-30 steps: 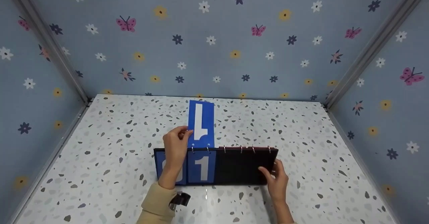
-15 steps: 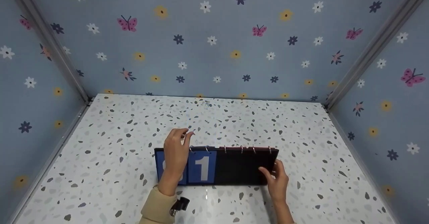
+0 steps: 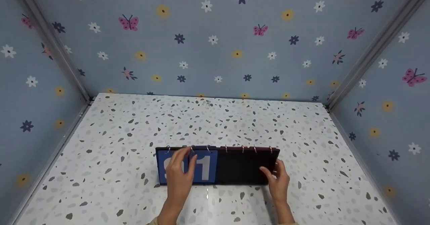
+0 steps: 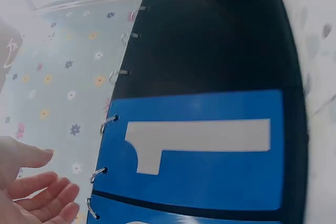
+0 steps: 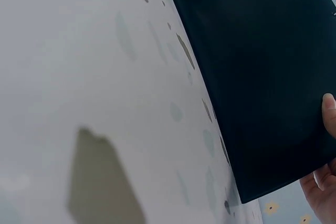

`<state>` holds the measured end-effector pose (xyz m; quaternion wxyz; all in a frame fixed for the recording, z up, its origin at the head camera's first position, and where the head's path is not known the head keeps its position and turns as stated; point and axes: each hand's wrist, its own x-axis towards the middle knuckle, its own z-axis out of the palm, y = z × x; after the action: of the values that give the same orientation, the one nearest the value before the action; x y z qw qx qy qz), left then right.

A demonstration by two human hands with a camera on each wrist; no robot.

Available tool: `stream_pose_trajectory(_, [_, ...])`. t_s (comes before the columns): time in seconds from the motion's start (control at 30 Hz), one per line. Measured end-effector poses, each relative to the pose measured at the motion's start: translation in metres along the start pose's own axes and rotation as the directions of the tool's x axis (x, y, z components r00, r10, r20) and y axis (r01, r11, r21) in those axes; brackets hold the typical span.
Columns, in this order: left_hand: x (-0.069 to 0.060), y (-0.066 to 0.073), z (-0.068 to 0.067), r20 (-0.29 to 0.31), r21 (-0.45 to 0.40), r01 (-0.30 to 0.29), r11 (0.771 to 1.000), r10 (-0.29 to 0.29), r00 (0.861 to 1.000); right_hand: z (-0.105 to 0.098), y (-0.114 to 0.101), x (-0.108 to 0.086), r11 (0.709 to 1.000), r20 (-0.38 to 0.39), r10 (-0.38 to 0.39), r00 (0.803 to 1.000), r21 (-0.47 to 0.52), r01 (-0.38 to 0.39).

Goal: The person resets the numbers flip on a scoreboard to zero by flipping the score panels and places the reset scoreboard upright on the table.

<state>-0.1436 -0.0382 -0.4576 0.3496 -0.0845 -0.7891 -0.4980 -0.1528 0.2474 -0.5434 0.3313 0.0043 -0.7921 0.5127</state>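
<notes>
A black flip scoreboard [image 3: 242, 167] stands upright on its long edge, metal rings along its top. A blue card with a white 1 [image 3: 213, 179] hangs at its middle; a second blue card [image 3: 162, 159] to the left has its digit partly covered by my left hand [image 3: 180, 181]. That hand is near the top rings, its fingers loosely bent and apart from the thumb, holding nothing; the left wrist view shows the same fingers [image 4: 50, 195] beside the rings. My right hand [image 3: 279, 181] grips the board's right edge, thumb [image 5: 329, 114] on the black front and fingers behind.
The speckled white table [image 3: 117, 134] reaches back to a blue flowered wall [image 3: 215, 23]. Side panels [image 3: 396, 124] with grey corner posts [image 3: 366, 46] close it in. Dark red card edges [image 3: 248, 147] show along the board's top right.
The blue card with a 1 that stood up behind the rings has gone over out of sight. My left hand has let it go and come down before the board. The right hand stays put.
</notes>
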Motion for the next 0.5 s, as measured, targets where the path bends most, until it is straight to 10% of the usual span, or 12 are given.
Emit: stream_pose_trajectory(0.5, [-0.038, -0.009, 0.007, 0.104, -0.027, 0.255, 0.967, -0.251, 0.962, 0.007, 0.053, -0.004, 0.998, -0.032, -0.057, 0.998, -0.018, 0.057])
